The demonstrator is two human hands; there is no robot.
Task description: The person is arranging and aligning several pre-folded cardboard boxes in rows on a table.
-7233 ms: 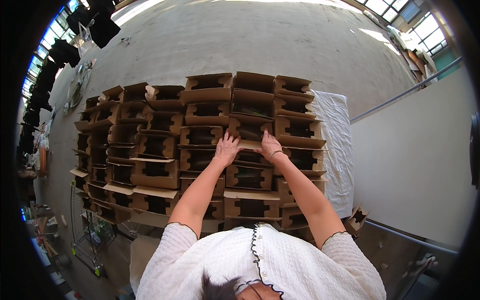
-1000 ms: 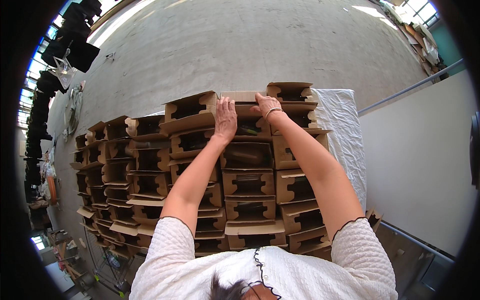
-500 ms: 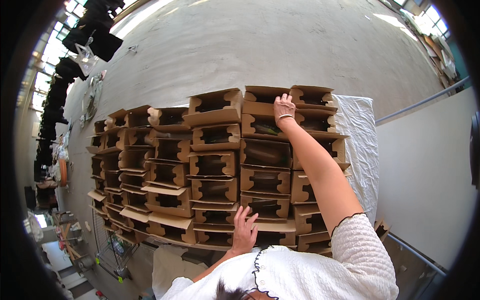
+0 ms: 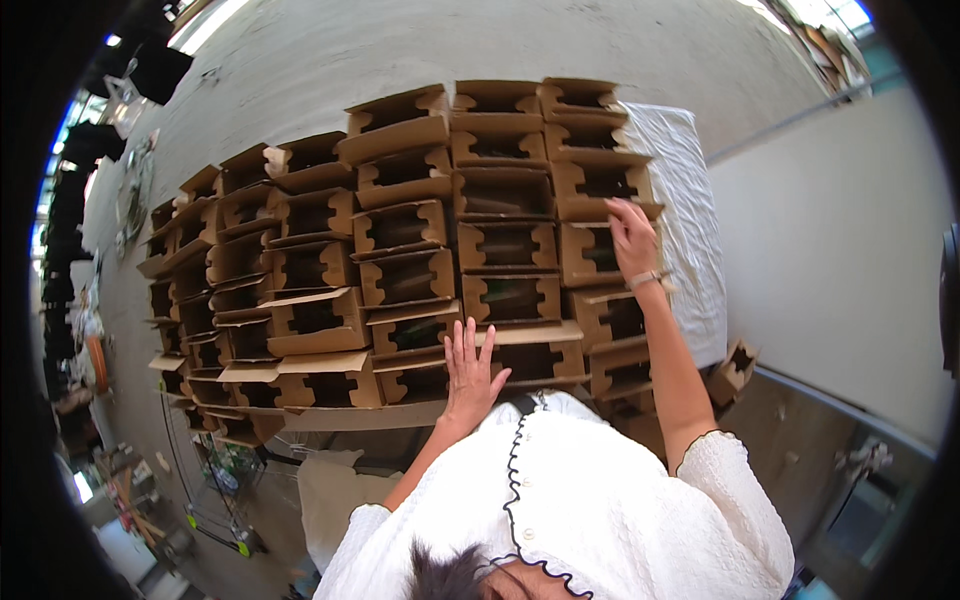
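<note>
Open-topped brown cardboard boxes (image 4: 404, 228) stand in tight rows on a table, with dark or greenish contents inside several that I cannot make out. My left hand (image 4: 470, 378) is open, its fingers spread upward over the edge of a box (image 4: 416, 330) in the near middle. It holds nothing. Over in the right-hand column, my right hand (image 4: 633, 240) has its fingers bent together at the lower flap of a box (image 4: 598, 182). Whether it pinches that flap or something else is hidden.
White cloth (image 4: 680, 200) covers the table's right end. Beyond it stands a pale panel (image 4: 820, 280) with a metal rail. A loose cardboard box (image 4: 735, 370) is low at the right. Grey floor (image 4: 400, 50) lies past the table, and a wire rack (image 4: 215, 490) stands at lower left.
My right hand has come back from the far row to a nearer box on the right. My left hand stays near the front boxes, its fingers spread. The view has shifted, so the boxes appear higher.
</note>
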